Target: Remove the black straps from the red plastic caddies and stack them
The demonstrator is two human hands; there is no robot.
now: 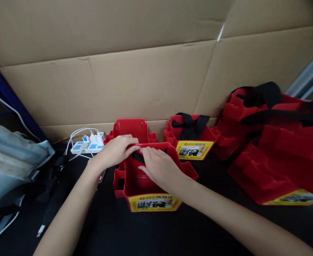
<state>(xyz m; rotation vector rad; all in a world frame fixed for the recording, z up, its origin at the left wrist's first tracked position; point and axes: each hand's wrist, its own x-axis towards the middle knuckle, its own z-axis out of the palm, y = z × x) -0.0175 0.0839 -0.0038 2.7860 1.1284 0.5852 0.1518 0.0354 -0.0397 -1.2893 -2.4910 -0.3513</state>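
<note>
a: where are your hands?
b: your left hand [115, 152] and right hand [158, 166] meet at the far rim of the red felt bag [148, 185] on the dark tabletop [119, 227], fingers curled, pinching its black strap [138, 157].
a: around it?
b: a finished red bag [192, 137] behind, a pile of red bags [274, 142] to the right, a white power strip [88, 145] to the left.

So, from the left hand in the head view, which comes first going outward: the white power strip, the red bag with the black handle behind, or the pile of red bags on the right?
From the left hand, which rests on the red bag in front:
1. White power strip, just to its left.
2. Red bag with the black handle, behind and to the right.
3. Pile of red bags, far right.
</note>
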